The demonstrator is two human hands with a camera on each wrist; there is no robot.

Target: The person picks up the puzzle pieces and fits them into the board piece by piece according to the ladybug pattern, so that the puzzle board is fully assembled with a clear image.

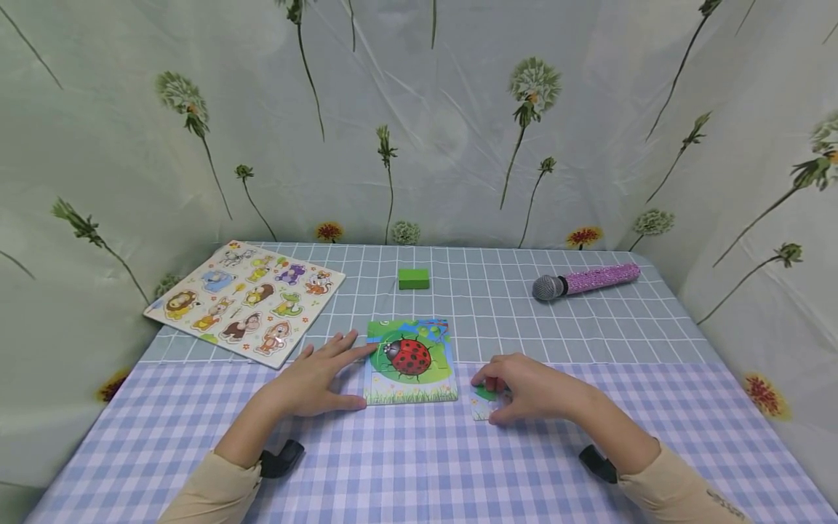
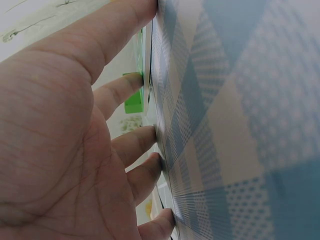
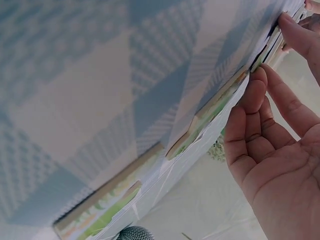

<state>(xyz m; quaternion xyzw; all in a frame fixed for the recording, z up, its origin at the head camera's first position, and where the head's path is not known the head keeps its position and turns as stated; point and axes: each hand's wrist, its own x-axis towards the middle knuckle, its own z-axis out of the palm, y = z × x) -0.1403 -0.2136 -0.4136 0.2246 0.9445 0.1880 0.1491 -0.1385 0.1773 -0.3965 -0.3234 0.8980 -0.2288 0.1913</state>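
Observation:
A square ladybug jigsaw puzzle [image 1: 407,364] lies flat on the checked cloth, in front of the wearer. My left hand [image 1: 321,378] is at its left side with fingers spread. The index fingertip touches the puzzle's left edge and the thumb tip is at its lower left corner. To the right of the puzzle, my right hand [image 1: 524,386] pinches a small puzzle piece [image 1: 480,409] with thumb and curled index finger, low on the table. In the right wrist view, more flat puzzle pieces [image 3: 212,112] lie beside this hand; the head view hides them behind it.
An animal peg board [image 1: 245,302] lies at the left back. Behind the ladybug puzzle is a green block [image 1: 414,279]. A microphone with a glittery pink handle [image 1: 599,279] lies at the right back. A flower-printed curtain [image 1: 445,145] encloses the table's far side.

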